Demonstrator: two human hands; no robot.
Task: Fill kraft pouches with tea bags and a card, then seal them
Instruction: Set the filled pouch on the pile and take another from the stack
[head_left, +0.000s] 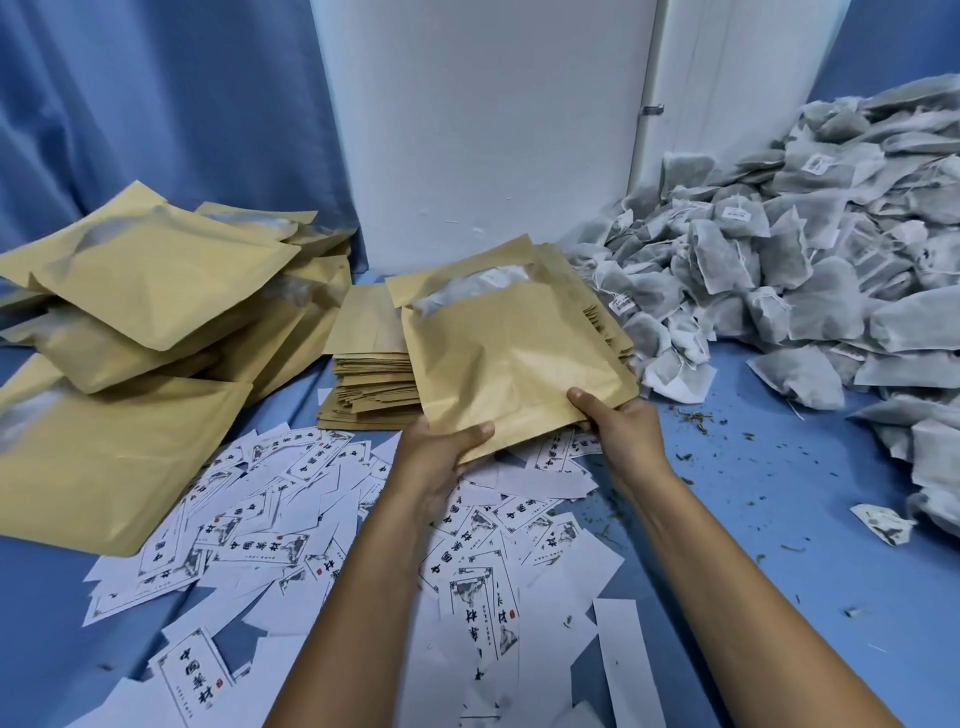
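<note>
Far off to the left of the held kraft pouch (511, 353), a heap of filled pouches (140, 291) sits slumped on the blue table (753, 545), puffy and overlapping, one big one lying flat at the near edge of the heap. Just left of the held pouch and behind it, there's the stack of flat empty pouches (371, 374), neat and low. In front of the pouch and under the forearms, printed cards (260, 525) are scattered all over, some face up with black characters, some showing blank white backs. Now the pouch itself: raised off the table, tilted away, its mouth at the far end gaping with pale tea bags showing inside. The left hand (436, 467) pinches its near left corner, thumb on top and fingers curled underneath. The right hand (618, 431) clamps the near right corner the same way, thumb over the bottom edge. To the right of the pouch, a big mound of grey tea bags (810, 260) spills down from the wall, strings and tags tangled, with loose green tea crumbs (696, 423) sprinkled on the table just beside the right hand.
</note>
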